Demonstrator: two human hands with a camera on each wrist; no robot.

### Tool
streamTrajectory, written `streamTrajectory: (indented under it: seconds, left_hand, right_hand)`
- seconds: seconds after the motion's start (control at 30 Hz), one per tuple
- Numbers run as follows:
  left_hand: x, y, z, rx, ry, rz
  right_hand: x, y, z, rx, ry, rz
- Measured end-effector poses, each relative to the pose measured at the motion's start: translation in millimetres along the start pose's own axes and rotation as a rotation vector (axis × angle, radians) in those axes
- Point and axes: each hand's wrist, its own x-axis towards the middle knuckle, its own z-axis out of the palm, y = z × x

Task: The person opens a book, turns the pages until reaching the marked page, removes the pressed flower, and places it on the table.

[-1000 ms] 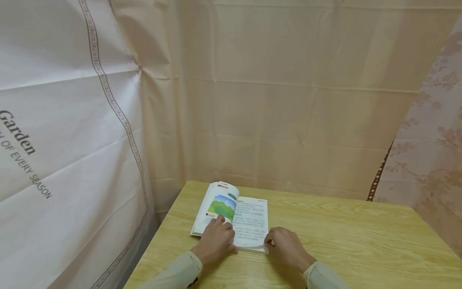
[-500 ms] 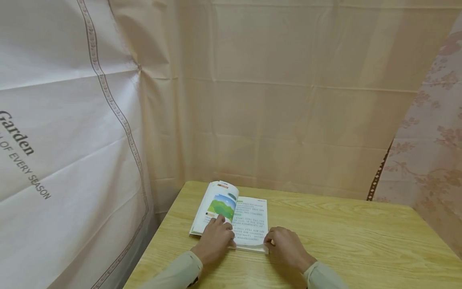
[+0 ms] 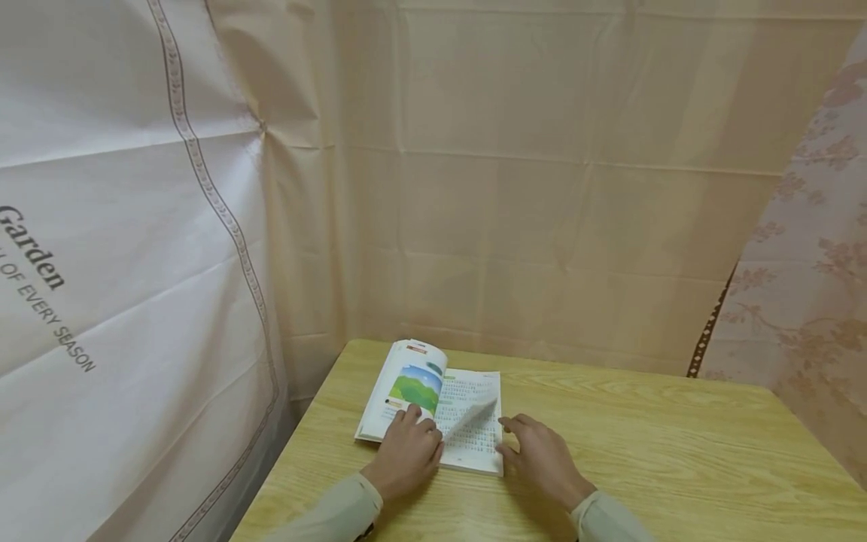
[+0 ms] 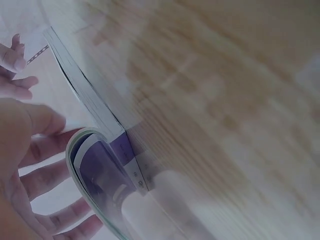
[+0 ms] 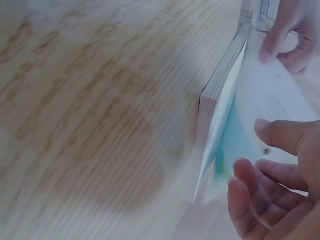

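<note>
An open book lies on the wooden table, its left side bulging up with a picture of green hills on the page. My left hand rests on the lower part of that left page, fingers spread, thumb by the gutter. In the left wrist view the cover curves under these fingers. On the right side a single leaf stands lifted, its lower corner folded up and over. My right hand is beside the book's right edge, thumb and forefinger apart, fingertips close to the raised leaf.
The wooden table stretches to the right of the book. A beige cloth hangs behind it, a white printed cloth at the left, and a floral cloth at the right.
The right page's lower corner, earlier pinched low by my right hand, has sprung up and folded over. My right fingers have spread and shifted slightly upward. My left hand stays nearly in place.
</note>
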Motion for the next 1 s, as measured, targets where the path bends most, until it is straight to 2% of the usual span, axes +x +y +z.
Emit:
streamTrajectory:
  seconds: [0.1, 0.23, 0.43, 0.57, 0.67, 0.7, 0.8, 0.9, 1.0]
  left_hand:
    - [0.2, -0.2, -0.3, 0.025, 0.015, -0.025]
    - [0.1, -1.6, -1.5, 0.032, 0.047, -0.063]
    - [0.8, -5.4, -0.3, 0.053, 0.080, -0.116]
    - [0.2, -7.8, 2.4, 0.040, 0.202, -0.120]
    - [-0.1, -9.5, 3.7, -0.004, 0.310, -0.113]
    - [0.2, -10.1, 3.5, -0.018, 0.328, -0.112]
    - [1.7, -11.5, 1.5, -0.026, 0.322, -0.116]
    - [3.4, -12.5, -1.4, 0.019, 0.247, -0.094]
    - [3.9, -13.6, -3.0, 0.033, 0.160, -0.024]
  right_hand:
    - [-1.5, -1, 0, 0.015, -0.023, -0.008]
    - [-3.3, -1, 1, 0.043, -0.092, -0.024]
    - [-4.9, -1, 6, 0.039, -0.139, -0.084]
    - [-5.3, -2, 8, 0.027, -0.149, -0.109]
    - [-5.5, -2, 8, 0.022, -0.166, -0.117]
    - [-5.6, -2, 8, 0.023, -0.172, -0.119]
    - [-5.3, -1, 9, 0.025, -0.178, -0.128]
    - [-4.3, 0, 9, 0.015, -0.173, -0.132]
    - [-2.8, -1, 9, -0.001, -0.169, -0.136]
